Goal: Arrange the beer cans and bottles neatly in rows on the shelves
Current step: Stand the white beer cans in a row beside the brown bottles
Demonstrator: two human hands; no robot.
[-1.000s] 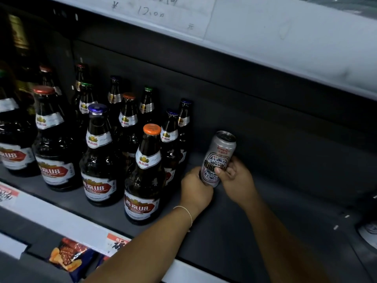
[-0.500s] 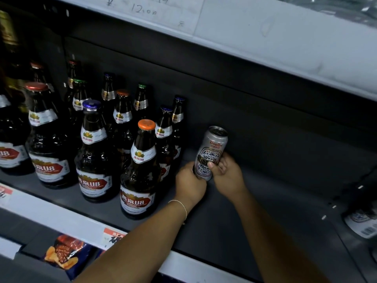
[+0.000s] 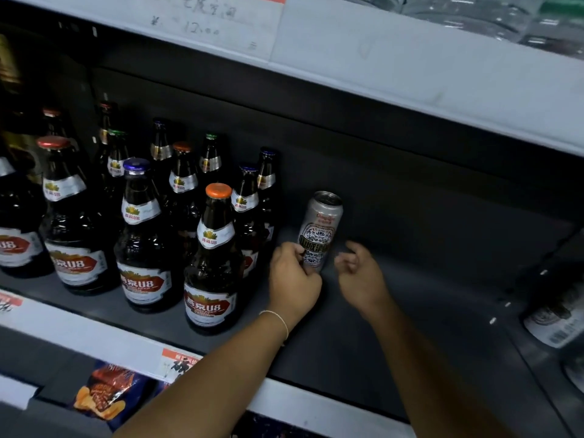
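— What stands at the centre of the shelf (image 3: 395, 327)?

— A silver can (image 3: 320, 230), upright on the dark shelf, just right of the bottles (image 3: 177, 216). Red script near its rim is too blurred to read; below it sits a black-and-white patterned panel with green characters I cannot make out.

— And the hands?

— The left hand (image 3: 292, 279) is at the can's lower left side, thumb and fingers curled against it. The right hand (image 3: 360, 273) is just beside the can and apart from it, fingers loosely curled, holding nothing. A thin bracelet (image 3: 278, 319) circles the left wrist.

— The bottles?

— Brown glass, standing in rows to the left of the can, with caps in orange, blue, red and green. White neck labels carry a gold emblem; the red body labels read "U8" after two Chinese characters.

— Any other writing?

— The white strip (image 3: 221, 23) on the shelf above bears handwriting, with "12" legible. A printed tag (image 3: 180, 365) with orange and black clings to the lower shelf edge, above a snack bag (image 3: 104, 393). Far right, another bottle (image 3: 559, 314) shows a barcode.
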